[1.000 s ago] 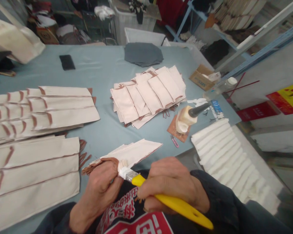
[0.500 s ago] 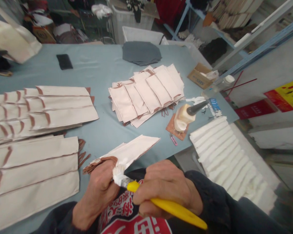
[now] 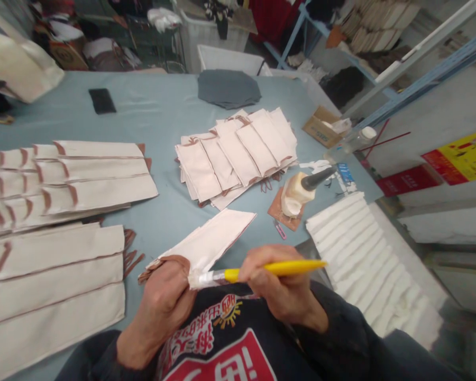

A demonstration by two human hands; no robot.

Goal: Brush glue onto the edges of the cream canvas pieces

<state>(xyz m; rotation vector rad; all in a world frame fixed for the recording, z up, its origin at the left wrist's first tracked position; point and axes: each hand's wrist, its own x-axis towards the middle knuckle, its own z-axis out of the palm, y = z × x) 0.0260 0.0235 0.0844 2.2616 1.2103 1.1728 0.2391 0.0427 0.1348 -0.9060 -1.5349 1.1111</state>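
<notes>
My left hand (image 3: 165,296) is closed around the near end of a stack of cream fabric pieces (image 3: 218,235) with brown edges, held just over the table's front edge. In my right hand (image 3: 280,288) is a paintbrush (image 3: 273,269) with a yellow handle, gripped near the ferrule. Its bristles, coated in white paste, touch the fabric's edge beside my left fingers. How many layers I hold cannot be made out. A cream plastic bottle (image 3: 297,193) with a dark nozzle lies on a brown patch to the right, a small pink-handled tool (image 3: 280,229) close by.
On the blue-green table (image 3: 150,106) lie a pile of cream pieces (image 3: 238,151), more overlapping rows (image 3: 99,174) at left, a dark cloth stack (image 3: 229,88) and a black phone-like slab (image 3: 102,101). A small carton (image 3: 321,127) stands at right, near ridged white material (image 3: 365,264).
My right hand has lifted and turned the brush from a downward slant to nearly level. Its bristles have shifted slightly right along the fabric's edge. My left hand keeps hold of the stack.
</notes>
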